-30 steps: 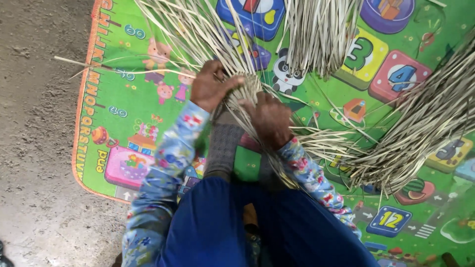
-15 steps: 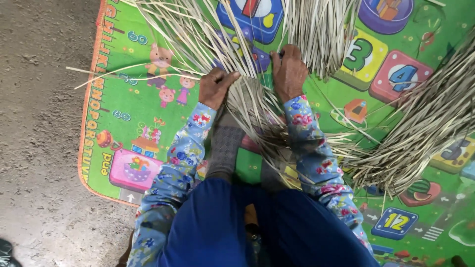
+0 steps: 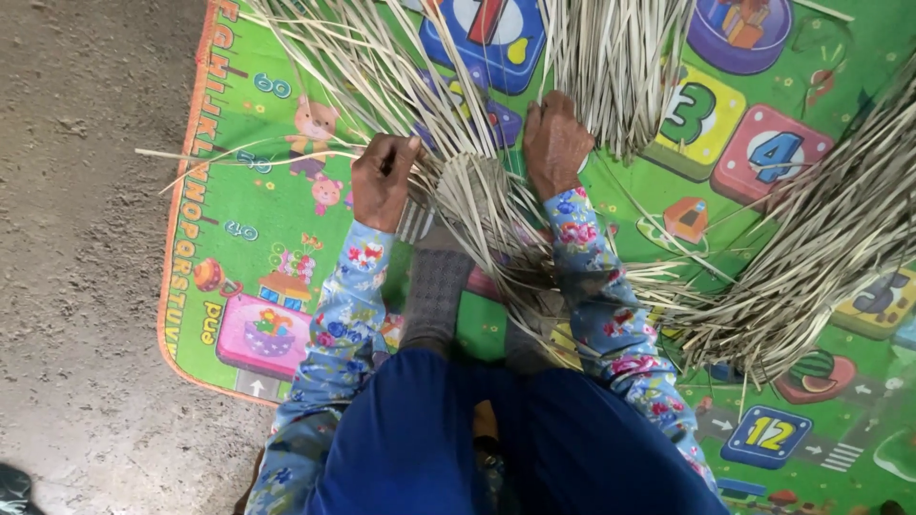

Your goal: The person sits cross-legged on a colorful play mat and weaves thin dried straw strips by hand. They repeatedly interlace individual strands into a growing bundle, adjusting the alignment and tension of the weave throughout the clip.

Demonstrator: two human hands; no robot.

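Long pale dried straw strips fan out over a bright green play mat. My left hand is closed on a few of these strips at the left side of a woven patch. My right hand presses down on a second bundle of strips just right of that patch, fingers curled into them. Both forearms wear blue flowered sleeves. A foot in a grey sock rests on the weave below the hands.
A thick sheaf of the same strips spreads to the right across the mat. Bare dusty concrete floor lies left of the mat's orange edge. My blue trousers fill the bottom middle.
Both hands have moved up the mat and apart. The right hand left the middle of the weave and went up to the upper bundle; the left shifted slightly left.
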